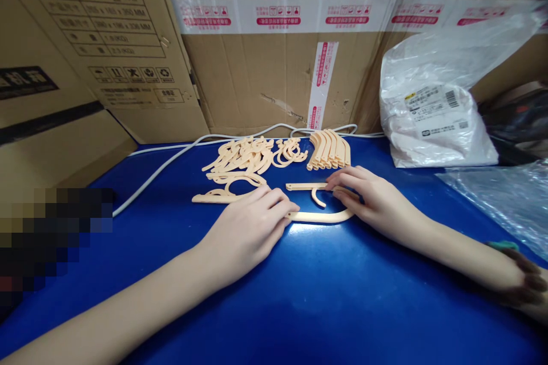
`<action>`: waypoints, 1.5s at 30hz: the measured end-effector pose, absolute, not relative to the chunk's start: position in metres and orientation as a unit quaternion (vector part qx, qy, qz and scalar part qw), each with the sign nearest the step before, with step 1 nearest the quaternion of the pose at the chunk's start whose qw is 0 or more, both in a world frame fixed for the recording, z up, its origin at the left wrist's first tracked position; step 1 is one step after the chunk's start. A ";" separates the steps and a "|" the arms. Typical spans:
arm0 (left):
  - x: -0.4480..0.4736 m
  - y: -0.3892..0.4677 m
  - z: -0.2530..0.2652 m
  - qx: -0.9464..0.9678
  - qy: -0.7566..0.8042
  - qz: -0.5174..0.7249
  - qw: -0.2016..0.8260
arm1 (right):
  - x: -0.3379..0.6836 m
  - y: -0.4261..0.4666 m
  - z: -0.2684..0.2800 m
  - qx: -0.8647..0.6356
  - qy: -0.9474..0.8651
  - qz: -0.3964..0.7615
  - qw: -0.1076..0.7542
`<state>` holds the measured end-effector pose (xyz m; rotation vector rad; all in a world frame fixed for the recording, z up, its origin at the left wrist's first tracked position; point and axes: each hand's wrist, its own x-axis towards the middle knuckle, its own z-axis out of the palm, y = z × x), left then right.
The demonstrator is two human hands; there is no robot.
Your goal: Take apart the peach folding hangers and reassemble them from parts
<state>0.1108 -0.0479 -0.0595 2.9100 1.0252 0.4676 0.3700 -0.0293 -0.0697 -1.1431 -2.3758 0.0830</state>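
Note:
Cream plastic hanger parts lie on the blue tabletop. My left hand [254, 219] is closed, its fingertips at the left end of a curved hanger arm [319, 217]. My right hand [372, 197] is closed over the right end of that arm, with its index finger on a straight hanger piece [303, 186] just behind. From this piece a small hook [317, 198] curves down. Beyond my left hand are a flat hanger piece [209, 198] and a hooked part [233, 178], partly covered by the fingers.
Farther back lie a loose heap of hanger parts [242, 154], a small pile of hooks [289, 152] and a neat row of hanger arms [329, 150]. A white cable [160, 168] runs along the cardboard boxes [265, 74]. A plastic bag [432, 108] stands at right.

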 end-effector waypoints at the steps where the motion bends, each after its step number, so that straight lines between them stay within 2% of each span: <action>1: 0.111 -0.049 -0.059 0.931 0.331 0.155 0.011 | 0.368 -0.032 -0.067 -0.410 -0.875 0.025 0.255; 4: 0.110 -0.049 -0.053 0.920 0.349 0.178 0.003 | 0.363 -0.041 -0.060 -0.377 -0.890 0.003 0.255; 7: 0.107 -0.042 -0.043 0.900 0.389 0.188 -0.051 | 0.357 -0.051 -0.058 -0.350 -0.908 -0.030 0.227; 11: 0.096 -0.019 -0.033 0.866 0.452 0.159 -0.142 | 0.351 -0.057 -0.060 -0.332 -0.926 -0.050 0.174; 14: 0.087 0.004 -0.030 0.840 0.502 0.122 -0.167 | 0.349 -0.058 -0.061 -0.311 -0.936 -0.044 0.161; 19: 0.082 0.033 -0.027 0.810 0.574 0.030 -0.117 | 0.348 -0.060 -0.060 -0.284 -0.940 -0.080 0.171; 26: 0.083 0.048 -0.029 0.792 0.605 0.016 -0.075 | 0.350 -0.063 -0.065 -0.250 -0.948 -0.126 0.151; 37: 0.087 0.041 -0.022 0.794 0.590 0.092 -0.111 | 0.351 -0.066 -0.061 -0.240 -0.951 -0.105 0.165; 45: 0.100 -0.007 -0.025 0.858 0.463 0.221 -0.021 | 0.352 -0.066 -0.064 -0.257 -0.945 -0.115 0.164</action>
